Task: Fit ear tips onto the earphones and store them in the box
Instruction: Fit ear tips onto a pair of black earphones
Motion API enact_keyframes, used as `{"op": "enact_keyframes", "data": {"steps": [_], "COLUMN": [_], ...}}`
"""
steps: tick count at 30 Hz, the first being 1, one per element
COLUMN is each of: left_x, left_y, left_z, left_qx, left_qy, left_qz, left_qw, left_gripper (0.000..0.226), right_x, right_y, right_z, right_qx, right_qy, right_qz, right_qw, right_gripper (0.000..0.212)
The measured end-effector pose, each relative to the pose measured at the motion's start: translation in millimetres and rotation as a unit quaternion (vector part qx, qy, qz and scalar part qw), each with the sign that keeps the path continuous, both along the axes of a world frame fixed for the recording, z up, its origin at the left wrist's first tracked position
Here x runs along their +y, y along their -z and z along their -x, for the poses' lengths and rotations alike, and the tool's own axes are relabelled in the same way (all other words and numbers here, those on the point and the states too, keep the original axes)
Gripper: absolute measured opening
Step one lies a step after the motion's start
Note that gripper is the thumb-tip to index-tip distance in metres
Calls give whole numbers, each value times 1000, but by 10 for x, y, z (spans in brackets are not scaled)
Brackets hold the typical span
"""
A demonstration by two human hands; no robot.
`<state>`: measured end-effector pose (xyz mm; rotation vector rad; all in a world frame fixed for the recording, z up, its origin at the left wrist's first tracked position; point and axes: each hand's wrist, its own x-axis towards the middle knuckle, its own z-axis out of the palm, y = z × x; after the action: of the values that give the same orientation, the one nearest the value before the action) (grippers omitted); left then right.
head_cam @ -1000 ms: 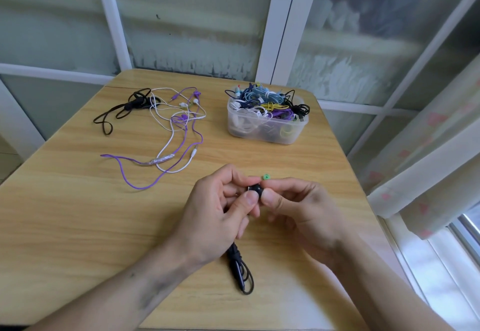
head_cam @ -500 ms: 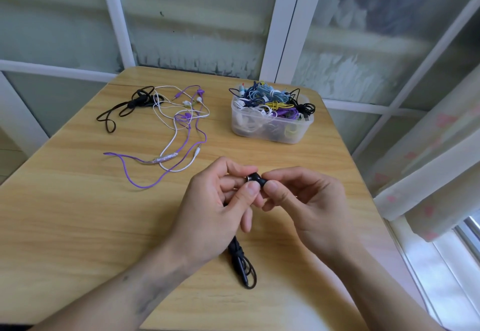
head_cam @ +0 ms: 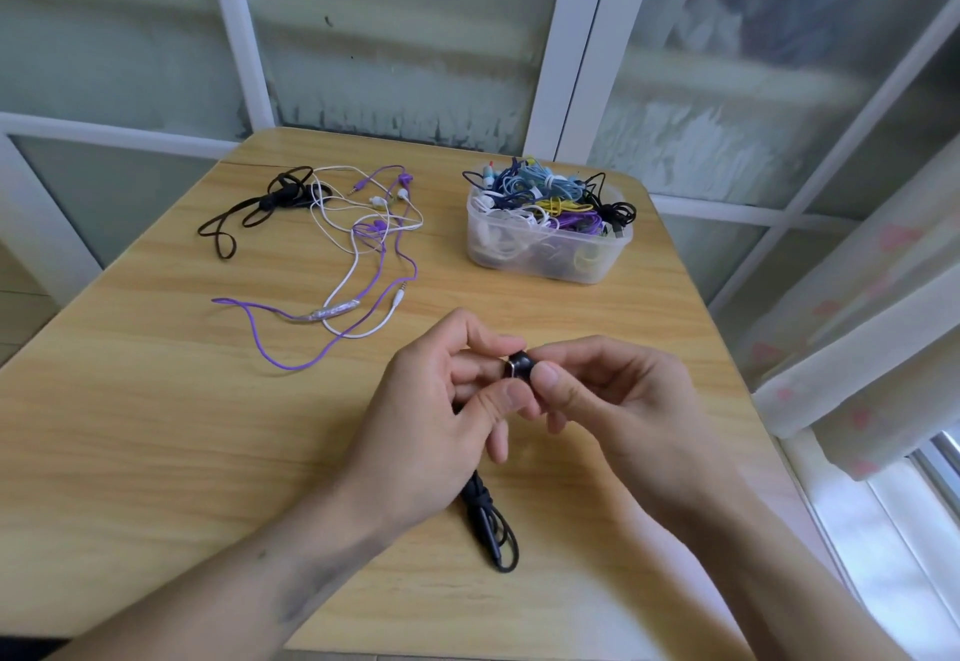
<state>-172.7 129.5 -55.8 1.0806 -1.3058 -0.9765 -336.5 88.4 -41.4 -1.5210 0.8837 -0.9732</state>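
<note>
1. Wooden table [head_cam: 156, 426] set against frosted window panes [head_cam: 395, 26]; a curtain [head_cam: 872, 328] hangs at right.
2. Clear box [head_cam: 545, 258] packed with coiled earphones, at the far side of the table.
3. Loose purple, white and black earphones [head_cam: 358, 255] lie left of the box.
4. Left hand [head_cam: 441, 421] and right hand [head_cam: 613, 400] meet above the table, both pinching a black earbud [head_cam: 519, 364]; its bundled cable [head_cam: 491, 525] lies on the table below the left hand.
</note>
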Motion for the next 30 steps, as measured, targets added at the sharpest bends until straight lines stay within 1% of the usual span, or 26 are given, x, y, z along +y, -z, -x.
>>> {"op": "enact_keyframes", "data": {"steps": [2,4,7,9,11,12,13,15,16,19,21,22,23,24,25,27,28,30], "left_x": [-3,-9,-12,-16,-7,-4,-4,-17,-27,-39,-24,-25,-29,-32,-33,-35,-33,-28], "left_y": [21,34,29,25,14,16,24,39,49,62,13,-19,-45,-66,-89,-127,-150,-183], "left_z": [7,21,28,23,26,34,41,42,27,-31,-36,-33,-38,-49,-57,-62,-62,-59], "left_qx": [-39,-44,-12,11,16,10,0,-20,-32,-76,-71,-43,4,63,127,235,272,325], "left_qy": [-7,-15,-4,10,12,9,3,-14,-20,-25,-19,-15,-10,0,17,70,92,116], "left_qz": [6,-1,-22,-31,-36,-33,-29,-19,-13,-2,4,3,-6,-23,-48,-98,-116,-145], "left_qw": [999,999,1000,999,999,999,1000,1000,999,997,997,999,1000,998,991,964,951,927], "left_gripper": [21,23,21,19,19,19,20,20,20,17,19,19,18,16,16,24,26,27], "right_x": [5,21,-18,-62,-82,-80,-58,9,41,50,-11,-48,-81,-104,-105,-53,-21,26], "right_y": [16,47,106,115,104,110,109,115,125,95,23,-3,-22,-26,-20,3,29,58], "right_z": [18,13,-2,2,-5,-2,-12,-57,-87,-131,-80,-34,14,51,67,45,21,-17], "right_qx": [-9,-2,35,52,75,76,60,0,-20,-10,34,57,70,64,54,45,42,37], "right_qy": [-2,11,29,17,11,21,32,48,51,54,25,18,19,21,14,-29,-56,-87], "right_qz": [4,54,156,210,242,227,182,77,42,15,46,65,74,67,52,23,10,-1], "right_qw": [1000,998,987,976,967,971,981,996,998,998,998,996,995,995,997,998,997,996], "right_gripper": [16,14,15,16,16,16,16,14,12,11,15,21,27,31,34,37,36,25]}}
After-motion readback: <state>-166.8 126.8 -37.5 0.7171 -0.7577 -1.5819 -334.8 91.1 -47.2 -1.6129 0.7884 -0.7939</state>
